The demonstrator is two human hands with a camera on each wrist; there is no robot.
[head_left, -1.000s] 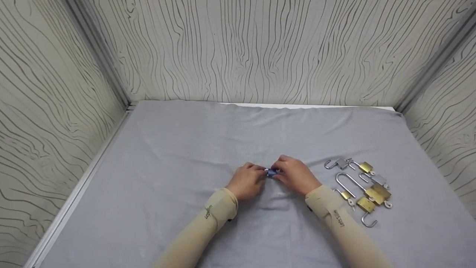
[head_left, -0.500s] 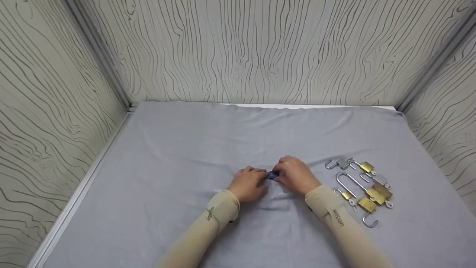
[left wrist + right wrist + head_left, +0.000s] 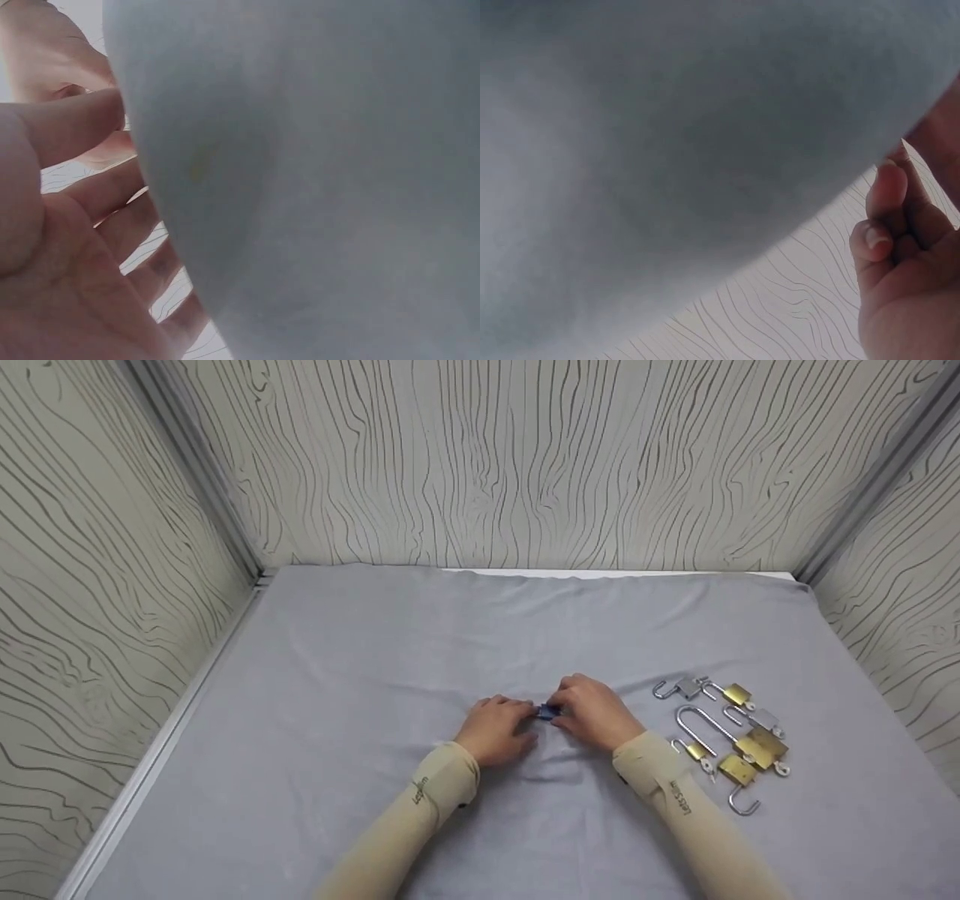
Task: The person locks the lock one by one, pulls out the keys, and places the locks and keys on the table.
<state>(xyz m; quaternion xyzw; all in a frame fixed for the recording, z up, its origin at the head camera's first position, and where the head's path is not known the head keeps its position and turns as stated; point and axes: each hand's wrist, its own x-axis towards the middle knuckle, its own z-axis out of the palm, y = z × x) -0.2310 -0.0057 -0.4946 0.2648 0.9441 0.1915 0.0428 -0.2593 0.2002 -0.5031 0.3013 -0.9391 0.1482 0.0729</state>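
In the head view, a small blue padlock [image 3: 549, 712] lies between both hands, low over the grey cloth. My right hand [image 3: 598, 714] pinches its body between thumb and fingers from the right. The fingertips of my left hand [image 3: 495, 732] touch its left end, with the thumb lower and apart from it. Any shackle is hidden by the left fingertips. The left wrist view has a blurred pale surface covering the fingertips of the left hand [image 3: 82, 255]. Curled fingers of the right hand [image 3: 907, 255] appear in the right wrist view, the padlock hidden there.
To the right lies a group of opened padlocks, including a long-shackled brass padlock [image 3: 762, 749], a smaller brass padlock [image 3: 738, 769] and a silver padlock [image 3: 688, 688]. Some have keys attached. Wrinkled grey cloth [image 3: 360, 660] covers the table; patterned panels [image 3: 480, 465] enclose it.
The blue padlock has tilted slightly, and the silver bit at its left end has gone out of sight. My left hand has shifted a little toward me; the right hand has barely moved.
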